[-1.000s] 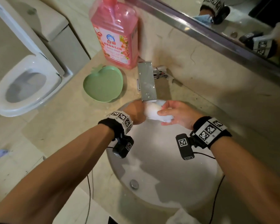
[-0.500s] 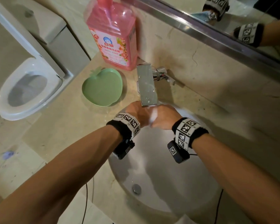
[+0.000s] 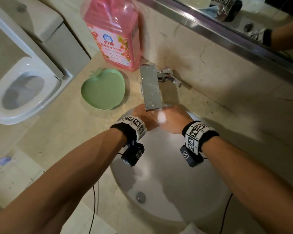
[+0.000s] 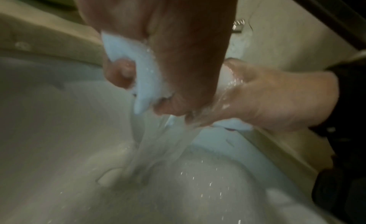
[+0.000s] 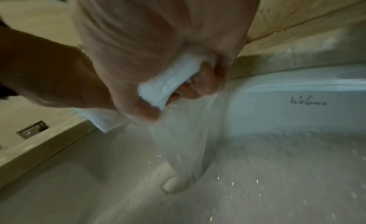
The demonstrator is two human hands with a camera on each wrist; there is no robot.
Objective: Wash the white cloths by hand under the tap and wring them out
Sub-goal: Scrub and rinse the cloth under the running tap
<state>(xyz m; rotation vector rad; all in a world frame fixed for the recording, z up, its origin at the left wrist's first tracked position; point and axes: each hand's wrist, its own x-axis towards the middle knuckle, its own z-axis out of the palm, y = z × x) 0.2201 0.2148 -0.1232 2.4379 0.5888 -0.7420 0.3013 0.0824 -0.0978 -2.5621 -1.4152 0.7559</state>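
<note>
A wet white cloth [image 3: 161,117] is bunched between both hands just under the chrome tap [image 3: 151,88], above the back of the white sink [image 3: 167,183]. My left hand [image 3: 143,116] grips one end of the cloth [image 4: 136,67] with curled fingers. My right hand [image 3: 173,119] clenches the other end [image 5: 168,85] in a fist. Water runs off the cloth and both fists into the basin in the wrist views. Most of the cloth is hidden inside the hands.
A pink detergent bottle [image 3: 114,32] stands at the wall left of the tap, with a green apple-shaped dish [image 3: 103,89] before it. A toilet [image 3: 20,88] lies left of the counter. Another white cloth [image 3: 191,229] peeks in at the front edge. The drain [image 3: 140,196] sits low in the basin.
The hands came together around the cloth under the tap. A second ago the right hand lay flatter on a longer exposed roll; now both fists enclose it and little shows.
</note>
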